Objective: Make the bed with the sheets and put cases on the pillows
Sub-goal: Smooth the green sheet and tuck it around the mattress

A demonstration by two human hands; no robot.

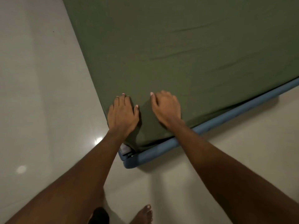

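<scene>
An olive green sheet covers the mattress and wraps down over its near corner. My left hand lies palm down on that corner at the left edge, fingers together and thumb out. My right hand rests on the sheet just to its right, fingers curled slightly, pressing the cloth flat. Neither hand holds anything. A few shallow creases run across the sheet further up. A small patch of pale mattress shows under the sheet's corner. No pillows or cases are in view.
The blue padded bed frame runs along the mattress's near edge and rounds the corner below my wrists. Pale glossy floor tiles lie to the left and in front. My bare foot stands on the floor near the bottom.
</scene>
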